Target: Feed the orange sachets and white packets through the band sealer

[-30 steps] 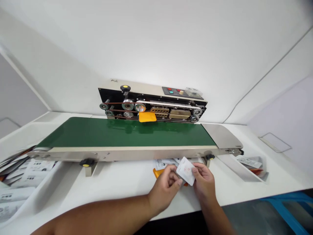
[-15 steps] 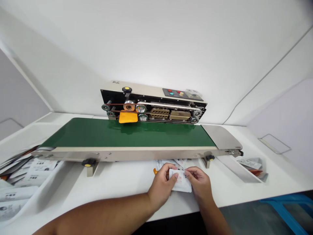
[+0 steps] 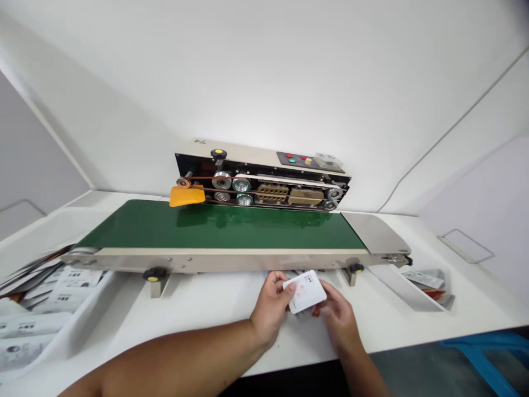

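My left hand (image 3: 270, 303) is closed on a small white sachet (image 3: 306, 292) with dark print and a pale red mark, the thumb lying across its face. The sachet is tilted, just in front of the conveyor's front rail. At its right edge my right hand (image 3: 338, 314) is curled, with the fingertips partly behind the sachet. A bit of something orange-red (image 3: 316, 310) shows by those fingers; what they grip is hidden. More printed packets lie partly covered behind my hands. On the green conveyor belt (image 3: 144, 229), an orange pouch (image 3: 187, 195) stands at the left end of the band sealer (image 3: 264, 176).
To the left is a white bin (image 3: 85, 306) full of printed sachets. A smaller white tray (image 3: 413, 289) at the right holds silver and orange packets. Black knobs (image 3: 155, 274) stick out below the conveyor. A blue stool (image 3: 475, 353) stands beyond the table's front edge.
The orange pouch has travelled left along the sealer. The sachet in my left hand now tilts up to the right, and my right fingers have slipped partly behind it.
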Available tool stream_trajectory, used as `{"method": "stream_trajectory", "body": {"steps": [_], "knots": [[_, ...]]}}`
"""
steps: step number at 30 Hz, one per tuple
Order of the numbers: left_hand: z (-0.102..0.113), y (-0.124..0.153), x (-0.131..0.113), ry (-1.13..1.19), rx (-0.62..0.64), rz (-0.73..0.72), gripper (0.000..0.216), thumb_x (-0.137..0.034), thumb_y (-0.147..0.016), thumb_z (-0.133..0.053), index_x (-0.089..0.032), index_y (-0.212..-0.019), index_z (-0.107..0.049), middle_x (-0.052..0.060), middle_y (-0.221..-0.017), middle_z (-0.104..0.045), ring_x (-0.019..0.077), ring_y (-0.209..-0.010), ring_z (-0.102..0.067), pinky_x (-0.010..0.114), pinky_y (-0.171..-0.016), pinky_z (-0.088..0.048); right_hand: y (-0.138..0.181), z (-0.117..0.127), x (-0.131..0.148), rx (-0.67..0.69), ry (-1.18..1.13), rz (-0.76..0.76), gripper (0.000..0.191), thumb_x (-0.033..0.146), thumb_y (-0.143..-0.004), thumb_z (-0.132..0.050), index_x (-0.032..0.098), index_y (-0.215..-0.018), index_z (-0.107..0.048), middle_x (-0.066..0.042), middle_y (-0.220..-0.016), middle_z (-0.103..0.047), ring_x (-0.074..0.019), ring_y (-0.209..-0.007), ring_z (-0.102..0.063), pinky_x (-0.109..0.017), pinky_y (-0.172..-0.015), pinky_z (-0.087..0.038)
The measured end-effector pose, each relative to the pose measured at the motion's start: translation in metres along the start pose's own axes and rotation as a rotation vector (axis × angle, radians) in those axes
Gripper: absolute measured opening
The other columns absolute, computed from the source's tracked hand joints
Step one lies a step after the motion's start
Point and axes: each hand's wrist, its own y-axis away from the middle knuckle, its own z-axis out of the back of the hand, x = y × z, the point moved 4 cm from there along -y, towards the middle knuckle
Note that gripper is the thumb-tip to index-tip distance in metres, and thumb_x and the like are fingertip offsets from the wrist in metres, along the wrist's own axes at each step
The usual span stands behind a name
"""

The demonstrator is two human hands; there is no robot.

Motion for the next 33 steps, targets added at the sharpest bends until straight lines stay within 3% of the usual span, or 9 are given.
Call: {"method": "stream_trajectory", "body": {"steps": [3, 8, 11, 14, 16, 19, 23, 27, 33], "knots": [[-0.004, 0.002, 0.000, 0.050, 0.068, 0.003, 0.053, -0.046, -0.077, -0.085, -0.022, -0.091, -0.039, -0.003, -0.076, -0.068, 0.0121, -0.062, -0.062, 0.023, -0.058, -0.047, 0.006, -0.008, 0.005, 0.084, 0.174, -0.038, 0.043, 0.051, -0.076, -0.081, 0.021, -0.106, -0.079, -0.010, -0.092, -0.075, -0.0281, -0.080, -0.069, -0.039, -0.076, -0.058], [-0.013, 0.011, -0.004, -0.013, 0.225, -0.068, 0.054, -0.039, -0.076, -0.088, -0.021, -0.106, -0.047, 0.006, -0.100, -0.072, 0.0199, -0.097, -0.069, 0.032, -0.086, -0.052, -0.004, 0.008, 0.030, -0.104, 0.238, -0.030, 0.026, 0.045, -0.087, -0.072, 0.021, -0.095, -0.079, -0.007, -0.085, -0.074, -0.0224, -0.074, -0.068, -0.031, -0.068, -0.058], [-0.015, 0.018, -0.005, -0.133, 0.289, -0.103, 0.052, -0.042, -0.082, -0.082, -0.021, -0.116, -0.049, 0.009, -0.107, -0.069, 0.0231, -0.105, -0.066, 0.039, -0.095, -0.049, -0.032, 0.030, 0.059, -0.192, 0.217, 0.003, 0.030, 0.048, -0.086, -0.073, 0.019, -0.092, -0.075, -0.004, -0.071, -0.070, -0.0164, -0.057, -0.062, -0.026, -0.054, -0.054], [-0.014, 0.023, -0.006, -0.272, 0.310, -0.132, 0.043, -0.042, -0.090, -0.074, -0.021, -0.119, -0.050, 0.009, -0.106, -0.067, 0.0225, -0.102, -0.065, 0.039, -0.093, -0.048, -0.076, 0.059, 0.092, -0.358, 0.159, 0.008, 0.037, 0.052, -0.082, -0.076, 0.019, -0.099, -0.070, 0.004, -0.051, -0.057, -0.0096, -0.038, -0.046, -0.018, -0.035, -0.036], [-0.013, 0.024, -0.005, -0.311, 0.313, -0.141, 0.039, -0.041, -0.091, -0.071, -0.021, -0.117, -0.050, 0.008, -0.104, -0.066, 0.0214, -0.097, -0.064, 0.038, -0.088, -0.049, -0.107, 0.075, 0.113, -0.441, 0.064, 0.027, 0.037, 0.049, -0.080, -0.078, 0.020, -0.100, -0.068, 0.007, -0.047, -0.051, -0.0070, -0.035, -0.041, -0.015, -0.032, -0.029], [-0.011, 0.021, -0.003, -0.351, 0.298, -0.153, 0.034, -0.040, -0.092, -0.069, -0.020, -0.115, -0.052, 0.007, -0.101, -0.064, 0.0193, -0.091, -0.061, 0.034, -0.080, -0.047, -0.147, 0.087, 0.132, -0.428, -0.043, -0.015, 0.029, 0.036, -0.079, -0.079, 0.019, -0.099, -0.065, 0.005, -0.052, -0.058, -0.0075, -0.037, -0.047, -0.014, -0.033, -0.034], [-0.008, 0.019, -0.002, -0.391, 0.285, -0.158, 0.027, -0.038, -0.093, -0.066, -0.019, -0.110, -0.055, 0.006, -0.098, -0.062, 0.0178, -0.087, -0.058, 0.031, -0.076, -0.045, -0.176, 0.086, 0.136, -0.388, -0.079, -0.103, 0.014, 0.017, -0.079, -0.073, 0.017, -0.089, -0.063, -0.001, -0.057, -0.065, -0.0096, -0.042, -0.056, -0.014, -0.036, -0.042], [-0.008, 0.019, -0.002, -0.420, 0.301, -0.171, 0.022, -0.036, -0.092, -0.065, -0.018, -0.104, -0.058, 0.006, -0.096, -0.061, 0.0182, -0.088, -0.057, 0.031, -0.078, -0.045, -0.188, 0.075, 0.131, -0.326, -0.097, -0.142, 0.011, 0.010, -0.078, -0.071, 0.016, -0.077, -0.061, -0.005, -0.060, -0.067, -0.0090, -0.042, -0.056, -0.014, -0.036, -0.043], [-0.008, 0.019, 0.000, -0.432, 0.294, -0.179, 0.022, -0.038, -0.092, -0.065, -0.017, -0.099, -0.059, 0.006, -0.094, -0.060, 0.0184, -0.085, -0.056, 0.031, -0.076, -0.045, -0.184, 0.065, 0.132, -0.262, -0.110, -0.172, 0.013, 0.011, -0.074, -0.075, 0.014, -0.074, -0.063, -0.001, -0.056, -0.061, -0.0073, -0.042, -0.052, -0.013, -0.035, -0.040]]}}
